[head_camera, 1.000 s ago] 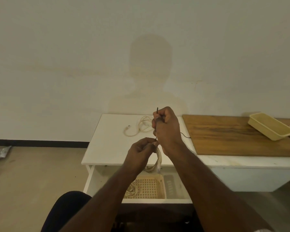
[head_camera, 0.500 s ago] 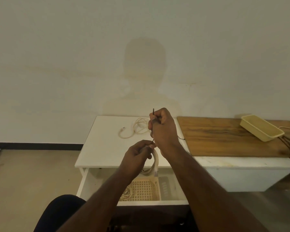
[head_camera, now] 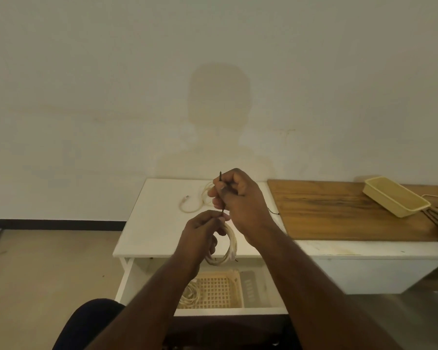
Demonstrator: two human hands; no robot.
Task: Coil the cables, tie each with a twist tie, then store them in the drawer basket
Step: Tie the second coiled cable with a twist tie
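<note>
My left hand (head_camera: 202, 234) grips a coiled cream cable (head_camera: 229, 246) that hangs in a loop above the open drawer. My right hand (head_camera: 238, 198) is just above it and pinches a thin dark twist tie (head_camera: 221, 178), whose top end sticks up past my fingers and whose lower end runs down to the coil at my left fingertips. A second, loose cream cable (head_camera: 195, 202) lies on the white table top behind my hands. Below, the cream lattice basket (head_camera: 219, 290) sits in the drawer with a coiled cable (head_camera: 189, 295) in its left side.
The white table (head_camera: 147, 231) has its drawer (head_camera: 228, 310) pulled out toward me. A wooden board (head_camera: 339, 213) lies to the right with a yellow plastic tray (head_camera: 395, 195) and dark cables at its far right end. A grey object lies in the drawer beside the basket.
Both hands stay together on the coil and tie with only small shifts; my head has turned slightly, so the scene has slid a little in view.
</note>
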